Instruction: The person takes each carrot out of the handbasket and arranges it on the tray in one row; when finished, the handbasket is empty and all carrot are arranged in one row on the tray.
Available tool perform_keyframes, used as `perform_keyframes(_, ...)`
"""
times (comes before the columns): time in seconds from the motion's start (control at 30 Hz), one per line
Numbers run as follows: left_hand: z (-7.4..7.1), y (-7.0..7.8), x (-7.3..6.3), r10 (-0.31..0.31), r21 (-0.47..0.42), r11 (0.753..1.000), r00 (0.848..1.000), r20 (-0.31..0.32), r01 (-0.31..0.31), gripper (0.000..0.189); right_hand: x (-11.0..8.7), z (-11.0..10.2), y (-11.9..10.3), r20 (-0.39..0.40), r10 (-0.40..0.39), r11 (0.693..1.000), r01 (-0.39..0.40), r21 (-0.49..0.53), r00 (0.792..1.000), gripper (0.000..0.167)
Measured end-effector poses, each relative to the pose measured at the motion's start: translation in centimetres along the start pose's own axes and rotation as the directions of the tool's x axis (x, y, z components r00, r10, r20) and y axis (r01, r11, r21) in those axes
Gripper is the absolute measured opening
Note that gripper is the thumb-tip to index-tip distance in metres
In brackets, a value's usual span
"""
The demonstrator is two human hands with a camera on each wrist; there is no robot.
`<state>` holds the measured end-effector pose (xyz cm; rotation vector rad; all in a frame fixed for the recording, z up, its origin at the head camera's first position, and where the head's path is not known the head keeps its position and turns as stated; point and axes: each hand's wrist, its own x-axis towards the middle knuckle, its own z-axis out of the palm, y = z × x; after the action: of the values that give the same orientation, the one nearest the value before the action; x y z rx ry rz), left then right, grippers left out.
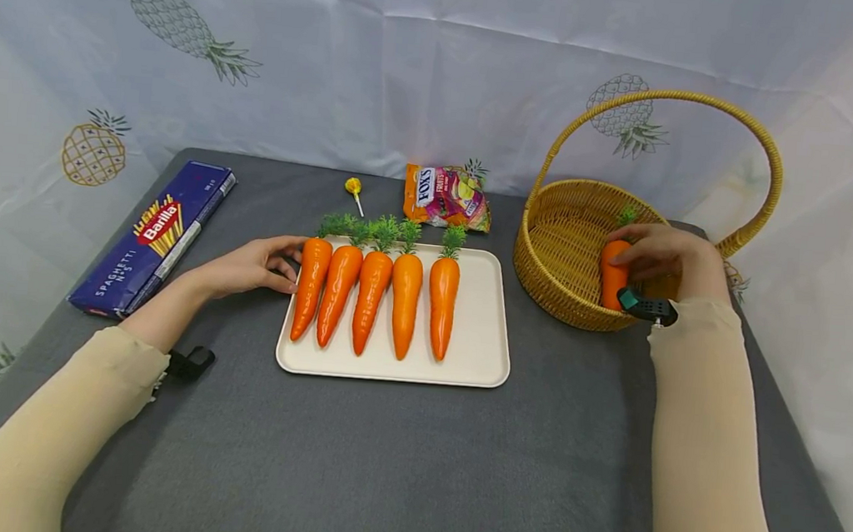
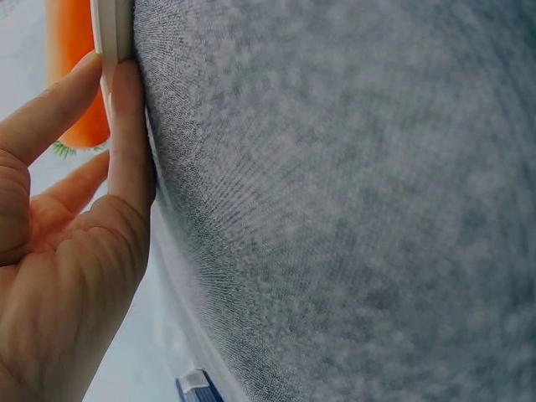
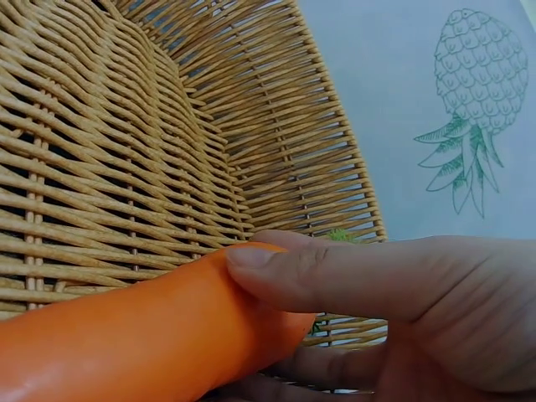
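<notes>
My left hand (image 1: 257,268) is at the left edge of a cream tray (image 1: 477,328), its thumb and fingers pinching the rim; the left wrist view shows the tray edge (image 2: 117,33) between them. Several orange carrots (image 1: 372,303) with green tops lie side by side on the tray, tips towards me. Over on the right, my right hand (image 1: 664,251) reaches into a wicker basket (image 1: 557,268) and grips another carrot (image 3: 159,335) near its leafy end. This carrot stands steeply against the basket's near right side, and my fingers behind it are partly hidden.
A blue spaghetti box (image 1: 154,236) lies at the table's left side. Behind the tray are a yellow lollipop (image 1: 353,187) and a bag of fruit sweets (image 1: 447,197). The basket's tall handle (image 1: 665,95) arches above the right hand. A pineapple-print curtain (image 1: 322,57) hangs behind.
</notes>
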<state>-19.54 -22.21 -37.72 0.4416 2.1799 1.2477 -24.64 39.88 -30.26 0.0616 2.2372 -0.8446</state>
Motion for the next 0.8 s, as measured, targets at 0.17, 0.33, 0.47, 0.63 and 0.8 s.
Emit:
perform_keyframes(0.17, 0.00, -0.09, 0.06, 0.003, -0.001, 1.000, 1.000, -0.001, -0.003, 0.085, 0.18, -0.03, 0.10, 0.008, 0.007, 1.000, -0.007, 0.008, 1.000, 0.070)
perform_keyframes(0.33, -0.03, -0.11, 0.07, 0.001, 0.001, 1.000, 1.000, -0.003, -0.001, 0.085, 0.26, -0.03, 0.08, -0.003, 0.002, 1.000, -0.002, 0.007, 1.000, 0.070)
perform_keyframes(0.47, 0.02, -0.02, 0.04, 0.002, 0.000, 1.000, 1.000, -0.002, -0.002, 0.085, 0.27, 0.08, 0.00, -0.021, -0.008, 1.000, 0.008, 0.018, 1.000, 0.069)
perform_keyframes(0.63, 0.04, 0.04, 0.00, 0.002, -0.001, 1.000, 1.000, -0.002, -0.002, 0.085, 0.22, 0.21, -0.27, -0.035, -0.034, 0.999, 0.035, 0.032, 0.999, 0.069)
perform_keyframes(0.8, 0.04, 0.03, 0.01, 0.002, -0.001, 1.000, 1.000, -0.003, -0.002, 0.085, 0.35, 0.23, -0.37, -0.057, -0.049, 0.998, 0.051, 0.037, 0.997, 0.067)
